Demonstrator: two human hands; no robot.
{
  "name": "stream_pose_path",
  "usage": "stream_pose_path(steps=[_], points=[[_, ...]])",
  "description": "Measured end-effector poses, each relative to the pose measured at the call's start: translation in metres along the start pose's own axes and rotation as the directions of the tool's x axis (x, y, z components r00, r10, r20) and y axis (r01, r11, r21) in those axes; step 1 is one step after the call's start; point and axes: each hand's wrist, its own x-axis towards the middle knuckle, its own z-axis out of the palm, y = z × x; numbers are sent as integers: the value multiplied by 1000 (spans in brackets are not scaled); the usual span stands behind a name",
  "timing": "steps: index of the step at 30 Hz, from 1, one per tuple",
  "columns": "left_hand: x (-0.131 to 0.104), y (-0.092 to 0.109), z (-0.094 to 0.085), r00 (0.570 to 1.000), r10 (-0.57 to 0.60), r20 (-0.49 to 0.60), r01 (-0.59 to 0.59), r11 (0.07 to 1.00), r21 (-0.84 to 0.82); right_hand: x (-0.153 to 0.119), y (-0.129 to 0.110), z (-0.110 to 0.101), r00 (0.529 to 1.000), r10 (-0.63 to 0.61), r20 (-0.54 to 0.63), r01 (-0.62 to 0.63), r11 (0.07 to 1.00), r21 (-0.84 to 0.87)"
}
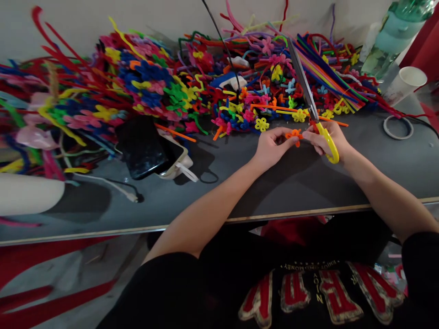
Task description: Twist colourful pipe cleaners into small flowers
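Between my two hands, above the grey table, is a small orange pipe-cleaner flower (294, 135). My left hand (272, 145) pinches its left side between thumb and fingers. My right hand (327, 137) touches the flower's right side with its fingertips and also holds scissors (329, 144) with yellow handles, their long blades pointing up and away over the pile. A yellow flower (262, 124) lies just beyond my left hand, and another yellow flower (300, 115) lies behind the orange one.
A heap of colourful pipe cleaners and flowers (147, 87) runs along the wall. A black phone (142, 148) and white cable (113, 185) lie left. A paper cup (404, 84), green bottle (391, 39) and tape ring (398, 135) are right. The table's front edge (295, 213) is near me.
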Motion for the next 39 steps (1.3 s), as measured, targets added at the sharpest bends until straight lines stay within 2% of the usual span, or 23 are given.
stream_pose_path(steps=[4,7,9,12,16,21,27,30,33,36,37,39], points=[[-2,3,0,990,121,-69,-107,978,181,-3,-4,3,998,42,35,-44,998,48],[-7,10,2,978,198,-60,-176,950,256,-4,-2,4,995,70,72,-77,992,96],[-10,14,3,973,227,-50,-202,932,300,-3,1,5,994,72,82,-82,988,134],[-12,13,4,968,235,-90,-196,928,317,-1,7,6,996,56,64,-68,978,197],[-12,3,7,978,198,-69,-181,964,194,3,9,4,999,34,33,-41,967,253],[-6,-13,14,993,111,-49,-115,988,-107,4,7,3,999,-34,-11,36,979,201],[-2,-14,13,999,-1,-38,-9,962,-275,9,10,-2,992,-89,-86,94,994,50],[3,-14,8,997,-26,-71,4,955,-298,17,15,-16,957,-215,-196,209,977,-52],[10,-17,2,993,-23,-116,-13,954,-299,28,23,-39,871,-426,-247,350,888,-298],[16,-19,-3,991,-29,-128,-13,949,-316,38,35,-60,783,-578,-227,386,739,-552],[18,-19,-4,992,-33,-122,-9,947,-322,41,39,-65,774,-598,-209,376,698,-609],[19,-19,-5,994,-27,-108,-9,945,-327,44,45,-70,785,-600,-155,353,639,-684]])
